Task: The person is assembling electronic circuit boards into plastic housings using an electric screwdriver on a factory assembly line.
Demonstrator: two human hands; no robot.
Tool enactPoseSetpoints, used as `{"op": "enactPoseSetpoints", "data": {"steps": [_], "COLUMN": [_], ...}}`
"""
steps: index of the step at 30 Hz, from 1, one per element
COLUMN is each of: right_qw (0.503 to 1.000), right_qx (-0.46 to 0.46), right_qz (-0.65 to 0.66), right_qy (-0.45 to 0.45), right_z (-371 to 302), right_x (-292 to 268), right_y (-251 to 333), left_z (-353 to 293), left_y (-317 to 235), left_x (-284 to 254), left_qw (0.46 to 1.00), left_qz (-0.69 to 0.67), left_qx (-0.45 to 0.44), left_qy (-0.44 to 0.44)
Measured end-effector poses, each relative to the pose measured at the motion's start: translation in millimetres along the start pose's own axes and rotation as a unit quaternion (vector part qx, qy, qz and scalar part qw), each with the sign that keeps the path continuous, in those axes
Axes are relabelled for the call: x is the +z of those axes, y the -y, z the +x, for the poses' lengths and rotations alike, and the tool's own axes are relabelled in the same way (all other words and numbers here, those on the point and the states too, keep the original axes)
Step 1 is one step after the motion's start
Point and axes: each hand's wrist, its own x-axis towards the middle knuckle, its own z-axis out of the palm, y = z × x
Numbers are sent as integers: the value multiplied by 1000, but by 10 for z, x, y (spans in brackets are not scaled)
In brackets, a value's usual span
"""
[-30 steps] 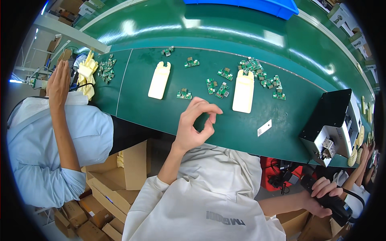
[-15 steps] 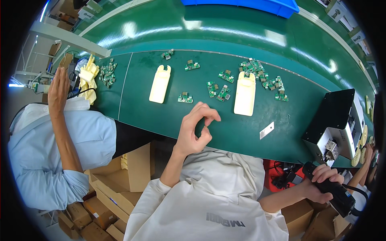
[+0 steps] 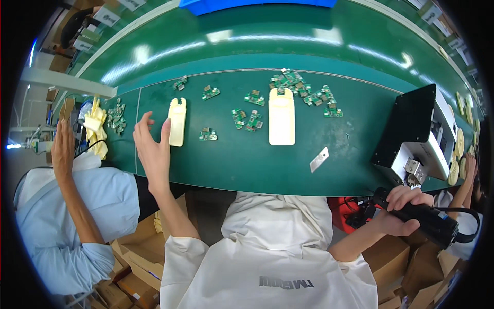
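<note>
My left hand is open beside the left cream plastic casing, its thumb tip at or close to the casing's left edge; I cannot tell whether they touch. That casing lies on the green bench mat with its notched end away from me. My right hand is wrapped round a black electric screwdriver, held off the bench's right front with its narrow end toward the bench. A second cream casing lies mid-bench, its notched end by a heap of small green circuit boards. Several loose boards lie between the casings.
A flat pale blade-shaped piece lies near the front edge. At right stands a black and silver screw feeder. A blue bin is at the back. On the left are more boards, cream parts and a co-worker's hand.
My left hand has moved left to the left casing, and its curled fingers have spread. The whole view has shifted. My right hand still holds the screwdriver.
</note>
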Motion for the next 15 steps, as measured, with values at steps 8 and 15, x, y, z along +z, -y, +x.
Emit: {"op": "enactPoseSetpoints", "data": {"steps": [8,15], "right_qw": [1000,999], "right_qx": [-4,-4], "right_qz": [14,-9], "right_qy": [-7,-52], "right_z": [-1,1], "right_x": [-17,-79], "right_y": [-8,13], "left_z": [53,-235], "left_y": [-135,-703], "left_x": [51,28], "left_qw": [963,882], "left_qz": [-106,-444], "left_qx": [-175,-142], "left_qy": [174,72]}}
